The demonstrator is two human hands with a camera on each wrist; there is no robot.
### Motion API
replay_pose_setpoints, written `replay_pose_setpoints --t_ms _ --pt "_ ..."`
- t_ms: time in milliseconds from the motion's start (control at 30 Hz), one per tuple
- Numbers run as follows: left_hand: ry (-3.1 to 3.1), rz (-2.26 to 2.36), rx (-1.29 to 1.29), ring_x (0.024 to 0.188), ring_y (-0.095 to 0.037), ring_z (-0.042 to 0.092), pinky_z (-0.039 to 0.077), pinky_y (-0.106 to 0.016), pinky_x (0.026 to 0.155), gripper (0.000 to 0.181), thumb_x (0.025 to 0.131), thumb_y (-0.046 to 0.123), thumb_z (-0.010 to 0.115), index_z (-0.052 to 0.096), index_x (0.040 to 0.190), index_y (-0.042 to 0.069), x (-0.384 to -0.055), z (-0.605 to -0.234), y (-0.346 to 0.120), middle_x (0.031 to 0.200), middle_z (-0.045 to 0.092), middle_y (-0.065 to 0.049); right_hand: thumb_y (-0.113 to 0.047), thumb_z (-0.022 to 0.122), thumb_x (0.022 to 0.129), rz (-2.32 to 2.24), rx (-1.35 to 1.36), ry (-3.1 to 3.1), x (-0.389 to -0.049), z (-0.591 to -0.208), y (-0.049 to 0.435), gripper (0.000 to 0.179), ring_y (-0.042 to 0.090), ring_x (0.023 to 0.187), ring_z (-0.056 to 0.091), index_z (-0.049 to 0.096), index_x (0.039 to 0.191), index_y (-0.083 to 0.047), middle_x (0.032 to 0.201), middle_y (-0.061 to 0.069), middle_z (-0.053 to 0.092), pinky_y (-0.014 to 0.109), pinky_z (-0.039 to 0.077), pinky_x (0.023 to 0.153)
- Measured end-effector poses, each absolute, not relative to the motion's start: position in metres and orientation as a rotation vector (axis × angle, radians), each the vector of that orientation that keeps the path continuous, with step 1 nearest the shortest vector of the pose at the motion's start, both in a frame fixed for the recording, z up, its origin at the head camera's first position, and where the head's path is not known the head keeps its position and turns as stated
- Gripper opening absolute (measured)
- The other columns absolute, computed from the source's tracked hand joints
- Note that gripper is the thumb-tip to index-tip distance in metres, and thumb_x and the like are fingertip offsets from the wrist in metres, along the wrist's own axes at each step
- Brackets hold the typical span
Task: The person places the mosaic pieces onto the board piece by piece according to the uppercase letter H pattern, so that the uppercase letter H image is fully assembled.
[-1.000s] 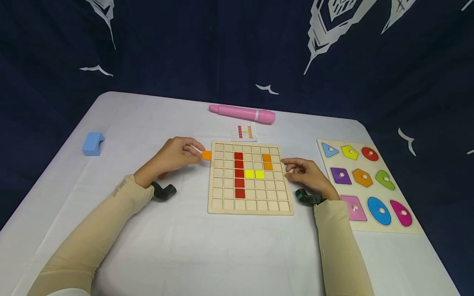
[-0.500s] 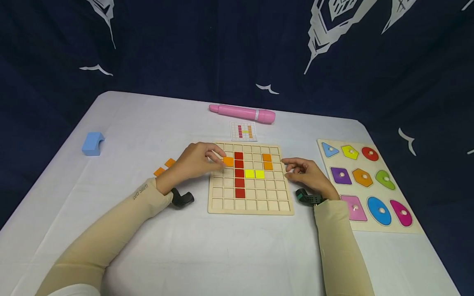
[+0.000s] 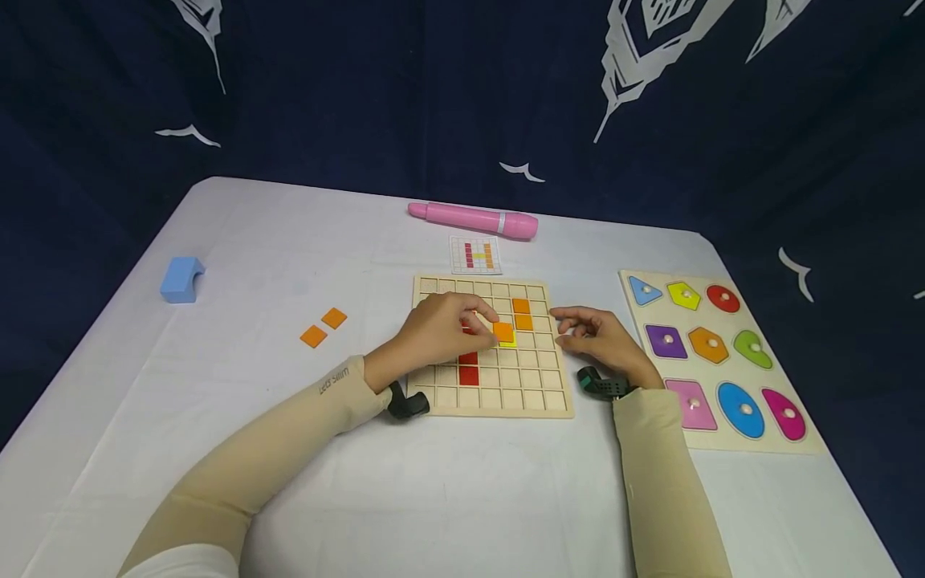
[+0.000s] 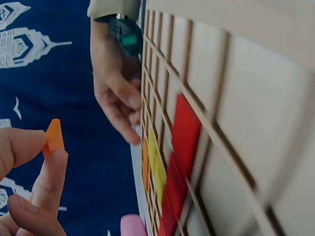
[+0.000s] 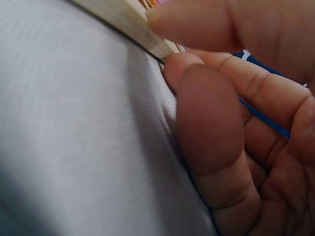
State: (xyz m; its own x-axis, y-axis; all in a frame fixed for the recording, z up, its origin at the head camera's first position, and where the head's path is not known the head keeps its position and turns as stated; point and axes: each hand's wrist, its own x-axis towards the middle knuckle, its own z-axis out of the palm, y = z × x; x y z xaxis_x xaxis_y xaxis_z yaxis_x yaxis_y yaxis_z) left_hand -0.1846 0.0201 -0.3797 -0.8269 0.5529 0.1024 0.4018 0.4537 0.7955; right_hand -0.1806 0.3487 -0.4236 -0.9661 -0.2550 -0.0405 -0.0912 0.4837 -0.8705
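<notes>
My left hand (image 3: 442,327) is over the wooden grid board (image 3: 513,400), pinching an orange square tile (image 3: 503,331) between thumb and fingertip. In the left wrist view the pinched tile stands edge-on, raised off the board. It overlaps a yellow tile (image 4: 156,164) in the head view. Red tiles (image 3: 469,376) form a column, partly hidden behind the left hand. Two orange tiles (image 3: 522,314) sit in cells toward the right side. My right hand (image 3: 596,337) rests at the board's right edge, its loosely bent fingertips (image 5: 178,66) right at the wooden rim.
Two loose orange tiles (image 3: 323,327) lie left of the board. Beyond it are a pattern card (image 3: 474,255) and a pink pen-shaped object (image 3: 473,219). A shape puzzle board (image 3: 704,333) lies at the right, a blue block (image 3: 182,280) at the far left.
My left hand has carried the orange tile rightward from beside the board's left edge to above the yellow tiles, uncovering two loose orange tiles. My right hand has stayed put.
</notes>
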Motion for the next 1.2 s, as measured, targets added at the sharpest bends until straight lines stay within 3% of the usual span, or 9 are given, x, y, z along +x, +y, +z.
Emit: replay_pose_setpoints --t_ms 267,600,767,1000,1200 --pt "2.528 1.314 0.827 0.078 -0.01 0.064 0.044 -0.027 0.069 0.028 0.092 0.027 0.085 0.08 0.118 0.017 -0.179 -0.38 0.048 0.089 0.081 0.011 0.005 0.073 0.096 -1.499 -0.327 2.563 -0.18 -0.423 0.347 0.046 0.009 0.077 0.052 0.06 0.139 0.016 0.099 0.001 0.068 0.018 0.044 0.068" --pt "2.514 1.314 0.769 0.071 -0.01 0.063 0.042 -0.024 0.055 0.027 0.094 0.03 0.083 0.081 0.118 0.019 -0.176 -0.389 0.073 0.094 0.081 0.009 0.003 0.074 0.095 -1.48 -0.307 2.573 -0.18 -0.422 0.346 0.047 0.01 0.077 0.052 0.062 0.139 0.014 0.101 0.006 0.067 0.018 0.044 0.067" --pt "2.558 1.291 0.774 0.078 -0.007 0.065 0.045 -0.026 0.06 0.026 0.095 0.032 0.083 0.08 0.118 0.02 -0.176 -0.398 0.08 0.093 0.081 0.009 0.003 0.074 0.095 -1.479 -0.325 2.577 -0.18 -0.423 0.347 0.047 0.01 0.077 0.053 0.062 0.139 0.015 0.101 0.008 0.068 0.018 0.044 0.067" --pt "2.732 1.176 0.774 0.082 -0.007 0.065 0.048 -0.038 0.079 0.028 0.095 0.036 0.083 0.08 0.12 0.023 -0.178 -0.407 0.083 0.091 0.078 0.016 0.004 0.073 0.095 -1.488 -0.327 2.569 -0.18 -0.423 0.348 0.047 0.008 0.076 0.052 0.061 0.139 0.015 0.099 0.004 0.068 0.018 0.043 0.066" --pt "2.822 1.078 0.827 0.074 -0.007 0.058 0.044 -0.036 0.074 0.025 0.095 0.036 0.084 0.081 0.116 0.024 -0.183 -0.414 0.08 0.081 0.064 0.014 0.004 0.073 0.096 -1.475 -0.313 2.566 -0.181 -0.423 0.348 0.047 0.007 0.076 0.051 0.061 0.14 0.015 0.097 -0.006 0.067 0.017 0.043 0.066"
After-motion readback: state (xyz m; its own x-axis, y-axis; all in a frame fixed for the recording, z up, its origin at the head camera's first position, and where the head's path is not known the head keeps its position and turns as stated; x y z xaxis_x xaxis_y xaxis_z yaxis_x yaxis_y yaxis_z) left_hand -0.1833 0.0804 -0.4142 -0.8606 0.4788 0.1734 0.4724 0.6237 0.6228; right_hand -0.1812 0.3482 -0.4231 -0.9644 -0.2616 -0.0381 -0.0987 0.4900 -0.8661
